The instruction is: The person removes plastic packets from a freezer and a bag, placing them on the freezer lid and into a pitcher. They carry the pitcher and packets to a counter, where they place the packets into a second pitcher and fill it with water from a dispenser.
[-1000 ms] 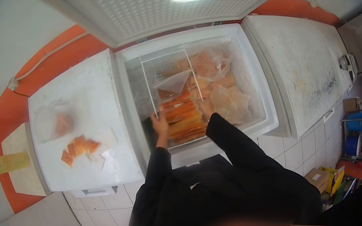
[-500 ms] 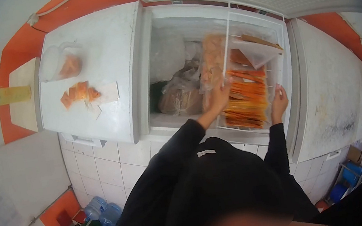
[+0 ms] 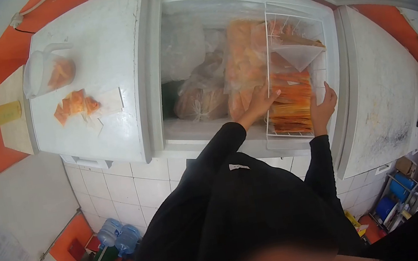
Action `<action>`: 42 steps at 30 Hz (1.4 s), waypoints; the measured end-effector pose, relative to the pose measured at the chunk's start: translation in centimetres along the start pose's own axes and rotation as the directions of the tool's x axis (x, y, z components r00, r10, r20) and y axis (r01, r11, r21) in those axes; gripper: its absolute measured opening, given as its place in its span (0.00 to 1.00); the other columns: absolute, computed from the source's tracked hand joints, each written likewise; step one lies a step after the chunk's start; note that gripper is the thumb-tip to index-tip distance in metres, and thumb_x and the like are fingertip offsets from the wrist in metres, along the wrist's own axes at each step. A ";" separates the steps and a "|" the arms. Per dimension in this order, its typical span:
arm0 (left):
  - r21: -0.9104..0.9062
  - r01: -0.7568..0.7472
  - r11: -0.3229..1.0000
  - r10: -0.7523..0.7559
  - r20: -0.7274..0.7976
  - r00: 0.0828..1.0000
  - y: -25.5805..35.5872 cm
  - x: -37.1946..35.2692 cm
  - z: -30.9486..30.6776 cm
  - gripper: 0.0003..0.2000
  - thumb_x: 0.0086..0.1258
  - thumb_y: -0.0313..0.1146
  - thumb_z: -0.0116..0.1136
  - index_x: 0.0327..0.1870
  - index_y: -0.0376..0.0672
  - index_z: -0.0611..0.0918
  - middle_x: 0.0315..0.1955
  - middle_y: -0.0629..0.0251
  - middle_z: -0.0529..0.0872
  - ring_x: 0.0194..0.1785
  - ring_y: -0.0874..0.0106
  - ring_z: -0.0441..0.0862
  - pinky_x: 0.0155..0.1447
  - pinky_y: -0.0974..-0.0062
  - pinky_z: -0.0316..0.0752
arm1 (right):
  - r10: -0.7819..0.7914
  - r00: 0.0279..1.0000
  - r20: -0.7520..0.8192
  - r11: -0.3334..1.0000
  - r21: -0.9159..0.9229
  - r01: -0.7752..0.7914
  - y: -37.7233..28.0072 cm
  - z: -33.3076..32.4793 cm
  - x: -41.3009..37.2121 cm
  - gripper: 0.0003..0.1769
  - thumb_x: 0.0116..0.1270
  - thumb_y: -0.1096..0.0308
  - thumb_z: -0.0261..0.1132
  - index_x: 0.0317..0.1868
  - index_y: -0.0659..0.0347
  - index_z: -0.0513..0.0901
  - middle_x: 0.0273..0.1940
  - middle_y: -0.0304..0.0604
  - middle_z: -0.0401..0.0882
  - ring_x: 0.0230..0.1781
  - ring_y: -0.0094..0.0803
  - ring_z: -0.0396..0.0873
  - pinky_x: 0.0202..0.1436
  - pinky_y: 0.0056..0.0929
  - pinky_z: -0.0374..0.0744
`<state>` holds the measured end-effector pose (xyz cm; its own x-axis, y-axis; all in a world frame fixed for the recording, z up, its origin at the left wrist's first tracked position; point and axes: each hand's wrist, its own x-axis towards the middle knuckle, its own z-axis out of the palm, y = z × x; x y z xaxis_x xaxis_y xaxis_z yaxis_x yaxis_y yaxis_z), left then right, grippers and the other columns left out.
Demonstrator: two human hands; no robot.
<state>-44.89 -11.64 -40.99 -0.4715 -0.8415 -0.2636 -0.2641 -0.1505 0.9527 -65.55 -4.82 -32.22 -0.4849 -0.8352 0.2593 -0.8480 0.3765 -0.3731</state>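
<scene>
Inside the open chest freezer [image 3: 189, 140], a white wire basket [image 3: 267, 62] holds a tightly packed row of thin orange flat pieces [image 3: 294, 112]. My left hand [image 3: 259, 102] is at the basket's left rim, its fingers stretched out and its thumb over the edge of the row. On the other side, my right hand [image 3: 323, 109] rests between the row and the basket's right side, fingers apart and pointing up. Behind the row lean a whitish sheet [image 3: 295, 58] and a brown piece [image 3: 301, 41]. A clear bag of orange pieces [image 3: 241, 55] lies left of the basket.
Farther left in the freezer are a tied bag with brownish contents [image 3: 199, 99] and frosty clear bags [image 3: 183, 50]. On the left white lid [image 3: 93, 45] sit a clear pitcher [image 3: 49, 73] and orange scraps [image 3: 75, 104]. Another white lid [image 3: 387, 93] flanks the right.
The view has shifted a little. The basket sits slightly farther right, with more of the orange bag showing. My right hand has moved in beside the row; my left thumb reaches over the rim.
</scene>
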 end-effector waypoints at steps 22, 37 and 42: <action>-0.419 -0.045 0.907 -0.174 -0.471 0.865 -8.1 0.7 -21.3 0.13 0.76 0.34 0.57 0.56 0.40 0.79 0.42 0.69 0.80 0.42 0.81 0.76 0.46 0.82 0.72 | -0.025 0.871 0.491 0.991 0.127 -0.043 -13.5 54.6 -3.1 0.26 0.59 0.59 0.72 0.55 0.64 0.80 0.46 0.51 0.86 0.51 0.47 0.83 0.57 0.42 0.78; -0.627 0.255 0.736 -0.410 -0.112 0.905 -6.6 -0.7 -23.5 0.28 0.78 0.50 0.51 0.68 0.35 0.71 0.56 0.56 0.81 0.56 0.64 0.79 0.61 0.66 0.73 | -0.553 0.238 0.798 0.482 0.540 -0.690 -22.6 24.6 7.0 0.07 0.68 0.71 0.67 0.45 0.62 0.85 0.39 0.31 0.82 0.39 0.19 0.78 0.45 0.20 0.75; -0.985 0.006 0.175 -0.292 -0.046 0.955 -5.3 -0.6 -24.3 0.29 0.78 0.48 0.52 0.71 0.38 0.68 0.60 0.55 0.78 0.58 0.62 0.80 0.60 0.65 0.75 | -0.605 0.172 0.777 0.609 0.591 -0.529 -23.8 16.9 6.1 0.08 0.69 0.71 0.66 0.47 0.63 0.85 0.39 0.32 0.81 0.40 0.18 0.77 0.47 0.20 0.75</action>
<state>-22.76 -22.99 -42.26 -0.3350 -0.7839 -0.5227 0.7793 -0.5423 0.3139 -44.70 -25.62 -36.84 0.5959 -0.6833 -0.4218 -0.1333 0.4338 -0.8911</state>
